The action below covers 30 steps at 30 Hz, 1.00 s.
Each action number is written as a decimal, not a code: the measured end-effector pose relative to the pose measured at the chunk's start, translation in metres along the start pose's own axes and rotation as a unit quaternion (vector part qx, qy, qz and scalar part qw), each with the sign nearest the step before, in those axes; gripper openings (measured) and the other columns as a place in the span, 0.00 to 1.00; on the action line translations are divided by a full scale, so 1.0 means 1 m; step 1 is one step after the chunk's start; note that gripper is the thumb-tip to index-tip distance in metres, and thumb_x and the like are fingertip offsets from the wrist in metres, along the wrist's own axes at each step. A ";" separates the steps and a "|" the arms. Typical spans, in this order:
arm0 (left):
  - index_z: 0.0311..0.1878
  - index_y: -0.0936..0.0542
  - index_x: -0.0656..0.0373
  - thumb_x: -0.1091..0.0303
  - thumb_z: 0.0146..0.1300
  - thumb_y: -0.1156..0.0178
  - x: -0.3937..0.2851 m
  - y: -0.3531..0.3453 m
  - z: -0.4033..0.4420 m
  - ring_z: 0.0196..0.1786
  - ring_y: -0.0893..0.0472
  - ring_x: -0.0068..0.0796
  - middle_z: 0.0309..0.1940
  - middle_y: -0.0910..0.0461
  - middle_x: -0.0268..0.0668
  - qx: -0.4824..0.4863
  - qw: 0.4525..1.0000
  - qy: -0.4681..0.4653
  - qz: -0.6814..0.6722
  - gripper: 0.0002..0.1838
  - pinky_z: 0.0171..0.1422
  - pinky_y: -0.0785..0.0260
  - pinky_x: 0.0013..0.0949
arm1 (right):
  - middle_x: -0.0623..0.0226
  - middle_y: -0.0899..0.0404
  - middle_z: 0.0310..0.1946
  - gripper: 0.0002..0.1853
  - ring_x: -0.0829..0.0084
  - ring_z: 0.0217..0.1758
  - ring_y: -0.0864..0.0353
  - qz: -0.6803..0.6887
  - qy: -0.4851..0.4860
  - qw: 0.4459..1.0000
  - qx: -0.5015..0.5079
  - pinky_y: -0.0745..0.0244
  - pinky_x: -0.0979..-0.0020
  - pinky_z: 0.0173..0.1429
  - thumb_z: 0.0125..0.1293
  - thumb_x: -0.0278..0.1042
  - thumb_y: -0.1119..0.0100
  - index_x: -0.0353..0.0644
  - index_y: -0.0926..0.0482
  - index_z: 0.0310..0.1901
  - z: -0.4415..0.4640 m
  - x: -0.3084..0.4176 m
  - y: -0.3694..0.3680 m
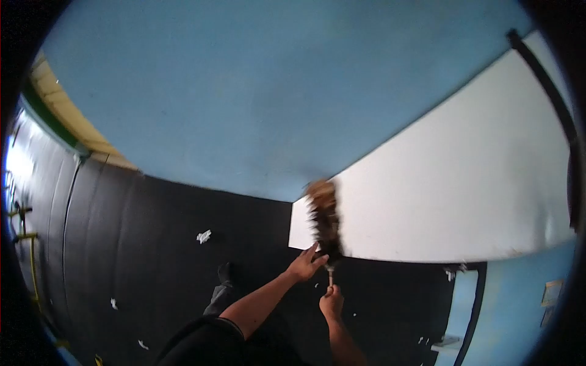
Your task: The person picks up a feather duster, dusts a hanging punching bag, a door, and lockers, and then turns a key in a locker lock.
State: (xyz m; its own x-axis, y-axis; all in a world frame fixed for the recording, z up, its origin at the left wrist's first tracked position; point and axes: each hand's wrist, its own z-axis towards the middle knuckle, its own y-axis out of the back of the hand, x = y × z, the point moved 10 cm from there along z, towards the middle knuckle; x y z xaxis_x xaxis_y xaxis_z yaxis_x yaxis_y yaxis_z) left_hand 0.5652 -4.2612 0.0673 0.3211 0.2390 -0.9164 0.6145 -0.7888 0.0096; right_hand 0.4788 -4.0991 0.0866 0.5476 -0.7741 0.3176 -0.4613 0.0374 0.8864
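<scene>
A feather duster (325,216) with brown and dark feathers points up and away from me, its tip blurred near the corner where the blue and white surfaces meet. My right hand (331,302) is closed round its thin handle, below the feathers. Beside the lower feathers is my left hand (306,266), open with fingers stretched out. Its fingertips are at the feathers' edge; whether they touch I cannot tell. Behind the duster stands a white panel (439,171).
A large blue wall (244,91) fills the top. The dark floor (159,256) carries scraps of white paper (204,236). At the right, a black strip (546,85) crosses the panel's end, and a light blue surface (519,299) lies lower. My shoe (224,272) shows below.
</scene>
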 end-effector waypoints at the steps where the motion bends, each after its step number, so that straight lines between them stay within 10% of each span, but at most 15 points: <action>1: 0.71 0.55 0.60 0.36 0.61 0.54 0.003 0.008 -0.005 0.67 0.39 0.51 0.66 0.42 0.55 -0.043 0.998 -0.002 0.050 0.47 0.70 0.48 0.42 | 0.45 0.24 0.34 0.06 0.45 0.41 0.23 0.049 0.014 0.997 -0.055 0.29 0.54 0.43 0.64 0.27 0.55 0.35 0.29 0.38 0.007 -0.001 -0.004; 7: 0.71 0.52 0.56 0.38 0.61 0.54 0.126 -0.001 0.030 0.68 0.42 0.52 0.67 0.43 0.51 -0.070 0.993 0.015 0.097 0.43 0.71 0.49 0.44 | 0.41 0.25 0.41 0.11 0.47 0.48 0.25 -0.035 -0.064 0.979 0.188 0.29 0.54 0.48 0.64 0.30 0.54 0.35 0.30 0.45 0.093 -0.045 -0.170; 11: 0.70 0.49 0.60 0.43 0.63 0.51 0.248 -0.015 0.049 0.68 0.41 0.50 0.66 0.43 0.56 -0.123 0.980 0.096 -0.126 0.41 0.70 0.48 0.41 | 0.43 0.24 0.34 0.09 0.42 0.43 0.24 0.033 0.070 0.997 0.011 0.31 0.51 0.43 0.64 0.31 0.53 0.32 0.29 0.38 0.126 -0.052 -0.241; 14: 0.69 0.47 0.61 0.44 0.62 0.49 0.323 -0.029 0.045 0.68 0.40 0.51 0.65 0.42 0.58 -0.153 0.956 0.155 -0.194 0.41 0.70 0.47 0.40 | 0.43 0.23 0.35 0.09 0.42 0.44 0.25 -0.022 -0.025 0.974 0.222 0.31 0.51 0.44 0.63 0.30 0.53 0.34 0.30 0.41 0.150 -0.097 -0.332; 16: 0.69 0.47 0.61 0.44 0.62 0.49 0.348 -0.036 0.033 0.68 0.40 0.51 0.64 0.41 0.58 -0.147 0.957 0.182 -0.172 0.41 0.69 0.47 0.41 | 0.44 0.23 0.36 0.09 0.43 0.45 0.24 0.057 -0.016 0.994 0.093 0.30 0.53 0.45 0.61 0.29 0.52 0.34 0.29 0.40 0.161 -0.086 -0.326; 25: 0.67 0.42 0.61 0.41 0.60 0.48 0.392 -0.051 -0.055 0.64 0.34 0.48 0.61 0.35 0.56 -0.143 0.947 0.281 -0.064 0.40 0.66 0.42 0.39 | 0.44 0.23 0.33 0.08 0.43 0.43 0.25 -0.017 -0.004 0.986 0.164 0.30 0.55 0.44 0.60 0.32 0.49 0.36 0.27 0.32 0.099 -0.129 -0.299; 27: 0.64 0.37 0.62 0.42 0.60 0.48 0.358 -0.052 -0.076 0.62 0.32 0.48 0.60 0.33 0.54 -0.114 0.940 0.321 -0.026 0.38 0.65 0.40 0.40 | 0.45 0.23 0.28 0.07 0.46 0.33 0.21 -0.023 0.069 0.986 0.152 0.29 0.55 0.35 0.59 0.31 0.49 0.36 0.27 0.31 0.065 -0.140 -0.260; 30: 0.61 0.33 0.63 0.42 0.60 0.47 0.288 -0.052 -0.092 0.61 0.30 0.47 0.58 0.30 0.51 -0.067 0.957 0.271 0.078 0.36 0.64 0.39 0.39 | 0.59 0.28 0.18 0.07 0.65 0.13 0.31 0.022 -0.098 0.943 0.319 0.38 0.62 0.17 0.63 0.31 0.52 0.39 0.28 0.29 0.003 -0.182 -0.211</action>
State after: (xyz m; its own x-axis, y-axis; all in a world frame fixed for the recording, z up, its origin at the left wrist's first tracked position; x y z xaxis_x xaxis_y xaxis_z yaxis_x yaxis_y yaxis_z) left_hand 0.6921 -4.0989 -0.1599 0.7201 0.4116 -0.5586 0.6042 -0.7678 0.2130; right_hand 0.4739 -3.9679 -0.1592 0.4074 -0.8847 0.2265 -0.8406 -0.2663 0.4717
